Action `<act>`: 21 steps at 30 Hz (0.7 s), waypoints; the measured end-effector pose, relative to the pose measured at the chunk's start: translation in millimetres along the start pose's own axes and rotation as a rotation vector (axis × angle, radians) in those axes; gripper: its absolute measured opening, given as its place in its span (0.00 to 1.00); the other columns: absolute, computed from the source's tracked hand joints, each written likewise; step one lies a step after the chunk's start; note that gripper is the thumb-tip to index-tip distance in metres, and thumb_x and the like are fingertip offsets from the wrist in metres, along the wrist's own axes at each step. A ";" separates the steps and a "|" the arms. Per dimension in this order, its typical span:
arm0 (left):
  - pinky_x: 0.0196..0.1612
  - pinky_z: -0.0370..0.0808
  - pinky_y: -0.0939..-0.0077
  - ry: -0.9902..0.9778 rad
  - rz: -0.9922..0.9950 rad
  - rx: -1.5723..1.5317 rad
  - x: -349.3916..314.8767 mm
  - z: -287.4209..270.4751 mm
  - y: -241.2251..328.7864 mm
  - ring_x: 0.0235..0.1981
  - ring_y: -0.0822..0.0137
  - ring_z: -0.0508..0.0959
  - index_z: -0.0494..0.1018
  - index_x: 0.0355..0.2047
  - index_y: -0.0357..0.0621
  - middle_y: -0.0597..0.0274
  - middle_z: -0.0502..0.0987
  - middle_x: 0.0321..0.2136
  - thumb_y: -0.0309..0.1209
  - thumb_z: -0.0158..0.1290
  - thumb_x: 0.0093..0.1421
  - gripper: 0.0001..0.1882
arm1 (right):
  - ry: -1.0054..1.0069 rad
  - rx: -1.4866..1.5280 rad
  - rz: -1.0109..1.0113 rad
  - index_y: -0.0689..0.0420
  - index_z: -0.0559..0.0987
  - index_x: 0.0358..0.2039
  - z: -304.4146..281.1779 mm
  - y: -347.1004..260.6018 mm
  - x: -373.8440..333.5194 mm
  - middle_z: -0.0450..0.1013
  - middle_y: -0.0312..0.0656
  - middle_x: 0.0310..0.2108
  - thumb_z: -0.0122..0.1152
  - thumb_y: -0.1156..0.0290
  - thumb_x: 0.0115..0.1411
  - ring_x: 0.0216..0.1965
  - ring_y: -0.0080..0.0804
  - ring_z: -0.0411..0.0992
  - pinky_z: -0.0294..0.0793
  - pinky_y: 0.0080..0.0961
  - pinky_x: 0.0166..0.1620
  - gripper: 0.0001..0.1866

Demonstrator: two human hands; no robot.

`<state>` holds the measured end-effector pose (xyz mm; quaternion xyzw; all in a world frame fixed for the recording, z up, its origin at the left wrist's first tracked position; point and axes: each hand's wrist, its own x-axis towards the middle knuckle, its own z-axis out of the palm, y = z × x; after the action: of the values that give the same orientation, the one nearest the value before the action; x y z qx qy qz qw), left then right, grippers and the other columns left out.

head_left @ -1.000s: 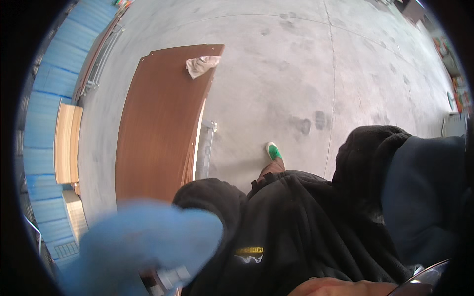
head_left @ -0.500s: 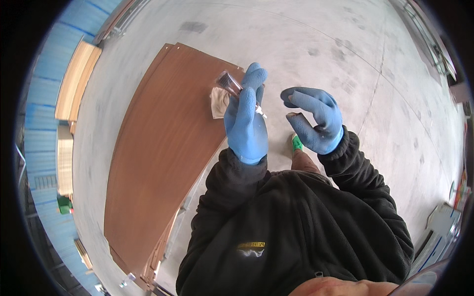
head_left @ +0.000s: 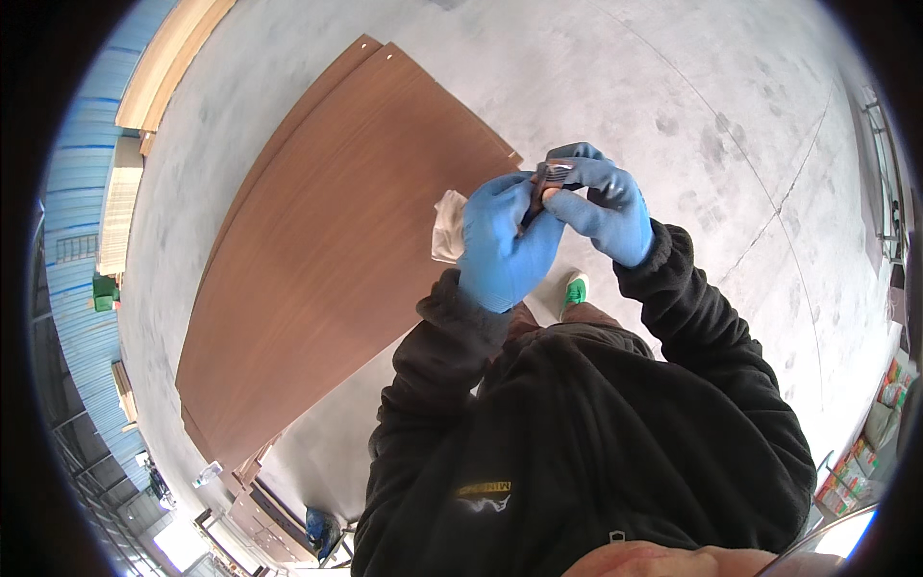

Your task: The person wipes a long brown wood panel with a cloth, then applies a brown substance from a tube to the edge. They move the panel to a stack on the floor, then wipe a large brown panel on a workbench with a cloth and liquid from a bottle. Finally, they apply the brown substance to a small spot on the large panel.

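Note:
Both my hands wear blue rubber-coated gloves and meet in front of me, above the near right edge of a brown wood-look panel. My left hand (head_left: 508, 245) is closed round a small dark brown squeeze tube (head_left: 536, 197), whose lower part is hidden in the glove. My right hand (head_left: 608, 207) pinches the tube's flat, clear upper end between thumb and fingers. A skin-coloured spot shows at the right thumb's tip. Just left of my left hand, a beige cloth (head_left: 447, 228) lies on the brown panel (head_left: 327, 260).
The panel rests on another of its kind, with corners sticking out. Pale boards (head_left: 120, 207) are stacked along a blue corrugated wall (head_left: 82, 163) at left. A dark blue bag (head_left: 322, 529) sits at the lower left. Colourful packages (head_left: 851, 476) stand at far right. The floor is grey concrete.
My right hand has come left and closed on the tube's end. My left hand has turned and shifted right, so the white nozzle no longer shows. The view has shifted.

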<state>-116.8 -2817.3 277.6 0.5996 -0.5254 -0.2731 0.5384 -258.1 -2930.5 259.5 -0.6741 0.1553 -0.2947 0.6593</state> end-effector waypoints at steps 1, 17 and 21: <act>0.33 0.77 0.74 -0.022 -0.016 -0.055 1.8 -6.9 -7.5 0.29 0.65 0.80 0.79 0.40 0.30 0.53 0.81 0.32 0.19 0.59 0.62 0.07 | 0.039 0.042 0.049 0.60 0.88 0.45 7.0 7.4 4.6 0.78 0.45 0.50 0.71 0.74 0.61 0.51 0.35 0.76 0.74 0.32 0.56 0.11; 0.29 0.74 0.65 -0.264 -0.066 -0.295 56.4 -89.2 -139.1 0.25 0.53 0.81 0.79 0.33 0.32 0.47 0.80 0.26 0.26 0.57 0.69 0.08 | 0.146 0.301 0.357 0.67 0.80 0.50 38.4 86.3 86.6 0.81 0.41 0.38 0.65 0.72 0.67 0.39 0.26 0.79 0.80 0.24 0.43 0.15; 0.29 0.74 0.62 -0.384 -0.030 -0.100 75.1 -98.3 -154.3 0.26 0.48 0.81 0.79 0.32 0.33 0.46 0.80 0.26 0.27 0.57 0.69 0.09 | -0.091 0.209 0.384 0.65 0.82 0.49 14.0 98.1 110.9 0.81 0.39 0.39 0.71 0.75 0.62 0.40 0.24 0.78 0.79 0.24 0.44 0.16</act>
<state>45.3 -2871.7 178.2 0.5168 -0.5952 -0.4163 0.4531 -145.8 -2993.8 185.3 -0.5727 0.2195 -0.1475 0.7759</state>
